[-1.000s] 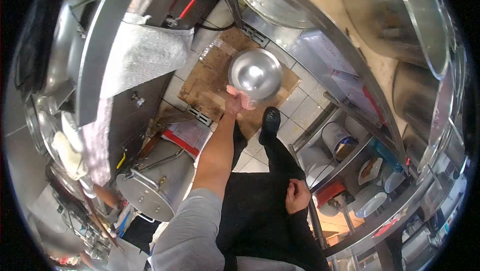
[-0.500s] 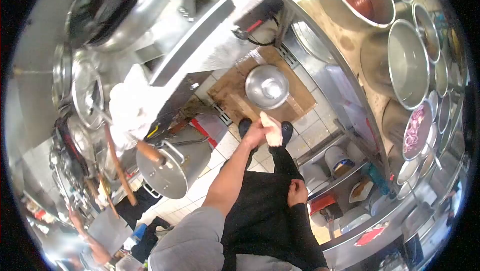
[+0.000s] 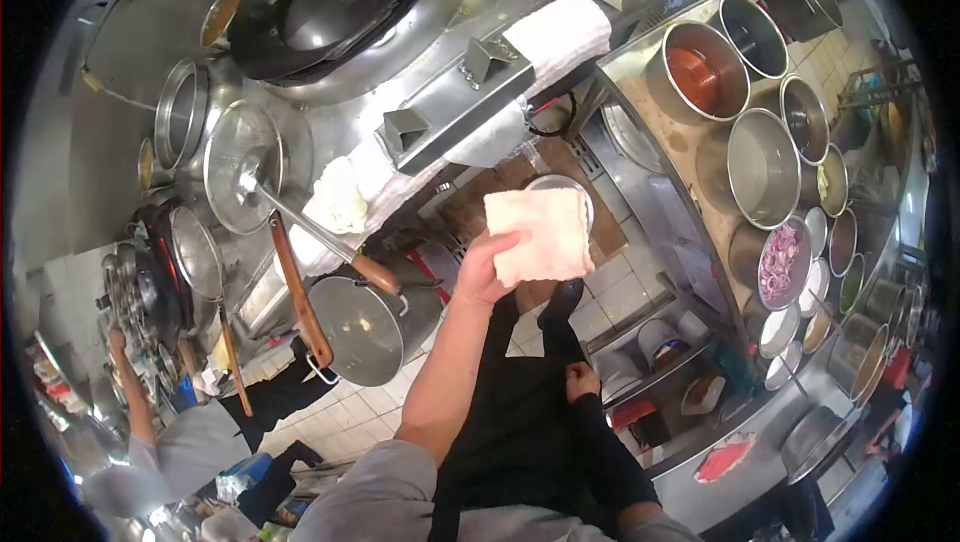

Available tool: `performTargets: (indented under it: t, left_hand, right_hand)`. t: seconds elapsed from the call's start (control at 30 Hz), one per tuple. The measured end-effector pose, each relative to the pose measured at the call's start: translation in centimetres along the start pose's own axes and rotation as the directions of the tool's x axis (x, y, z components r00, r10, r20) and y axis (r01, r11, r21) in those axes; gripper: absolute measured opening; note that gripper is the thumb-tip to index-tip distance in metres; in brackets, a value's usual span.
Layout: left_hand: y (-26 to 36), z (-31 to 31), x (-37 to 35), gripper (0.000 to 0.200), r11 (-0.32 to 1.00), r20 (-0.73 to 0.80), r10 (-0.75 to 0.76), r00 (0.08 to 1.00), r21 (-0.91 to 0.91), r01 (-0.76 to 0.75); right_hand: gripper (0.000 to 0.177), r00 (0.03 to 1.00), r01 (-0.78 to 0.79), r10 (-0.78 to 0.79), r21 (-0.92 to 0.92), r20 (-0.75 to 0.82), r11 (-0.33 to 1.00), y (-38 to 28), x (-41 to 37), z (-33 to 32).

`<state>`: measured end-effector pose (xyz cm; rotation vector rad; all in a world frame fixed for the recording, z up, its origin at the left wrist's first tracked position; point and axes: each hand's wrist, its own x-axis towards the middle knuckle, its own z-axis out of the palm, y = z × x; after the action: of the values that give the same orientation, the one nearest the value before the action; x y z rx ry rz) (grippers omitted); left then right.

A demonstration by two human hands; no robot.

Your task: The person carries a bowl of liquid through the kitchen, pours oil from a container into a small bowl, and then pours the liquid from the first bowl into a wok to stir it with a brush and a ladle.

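A folded pale pink cloth (image 3: 540, 235) is gripped at its left edge by my left hand (image 3: 485, 267), thumb on top, in front of my body. Under the cloth, a round steel bowl (image 3: 574, 185) on a piece of cardboard (image 3: 608, 234) on the floor is mostly covered from sight. My right hand (image 3: 581, 381) hangs low beside my black apron (image 3: 510, 422), its fingers curled in, and nothing shows in it. To the left of my left arm is a large pot (image 3: 355, 337), with the wooden handle of a ladle (image 3: 375, 272) above it.
A big black wok (image 3: 320, 2) sits on the stove, upper left, near a wire strainer (image 3: 240, 162). On the right counter stand several steel pots, one with red liquid (image 3: 705, 77), and a bowl of sliced onions (image 3: 783, 264). Another person (image 3: 165, 442) works lower left.
My left hand has risen towards the camera with the cloth, which now shows its broad face and hides most of the bowl. My view has shifted, bringing the wok into sight.
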<state>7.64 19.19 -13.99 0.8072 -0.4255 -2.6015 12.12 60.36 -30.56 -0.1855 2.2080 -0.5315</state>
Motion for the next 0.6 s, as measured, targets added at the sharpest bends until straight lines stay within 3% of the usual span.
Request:
performTargets:
  t: [0.07,0.1,0.17,0.23,0.27,0.3,0.33,0.4,0.5,0.6]
  left_hand:
    - [2.7,2.6,0.2,0.044,0.973,-0.170,0.051,0.984,0.230,-0.011]
    - [4.3,4.4,0.0,0.035,0.954,-0.244,0.158,0.957,0.286,-0.084]
    - [7.5,7.6,0.2,0.038,0.740,-0.159,0.549,0.820,0.549,-0.389]
    - [10.9,10.8,1.4,0.045,0.263,0.057,0.692,0.720,0.908,-0.325]
    - [12.6,12.4,2.0,0.048,-0.006,0.164,0.743,0.649,0.971,-0.238]
    - [13.7,11.2,4.9,0.050,-0.426,0.410,0.726,0.552,0.898,-0.106]
    - [14.4,9.6,7.4,0.053,-0.754,0.634,0.596,0.492,0.653,0.072]
    - [12.2,4.1,11.7,0.060,-0.695,0.404,0.505,0.763,0.715,0.082]
    - [10.7,3.7,11.9,0.065,-0.770,0.416,0.488,0.768,0.620,0.153]
    - [10.7,2.7,12.2,0.074,-0.839,0.420,0.458,0.784,0.496,0.225]
  right_hand:
    - [0.014,1.000,-0.006,0.006,0.018,0.013,1.000,-1.0,0.5,0.0]
    - [0.014,1.000,-0.014,0.014,0.023,0.018,1.000,-1.2,0.8,-0.1]
    - [0.014,1.000,-0.006,0.006,0.008,0.015,1.000,-0.1,1.6,0.6]
    - [0.015,1.000,0.014,-0.014,-0.019,0.010,1.000,0.1,1.9,0.8]
    - [0.015,0.999,0.032,-0.032,-0.039,0.007,0.999,-0.3,2.0,0.5]
    - [0.015,0.999,0.050,-0.049,-0.058,0.005,0.997,-0.5,1.9,0.2]
    - [0.016,0.998,0.058,-0.058,-0.062,-0.002,0.996,-0.5,1.9,0.3]
    - [0.016,0.997,0.073,-0.074,-0.067,-0.018,0.995,0.4,2.4,0.8]
    - [0.017,1.000,0.020,-0.021,0.024,0.021,0.999,1.8,3.3,1.6]
    - [0.018,0.982,-0.128,0.089,0.240,0.167,0.962,1.9,2.6,0.0]
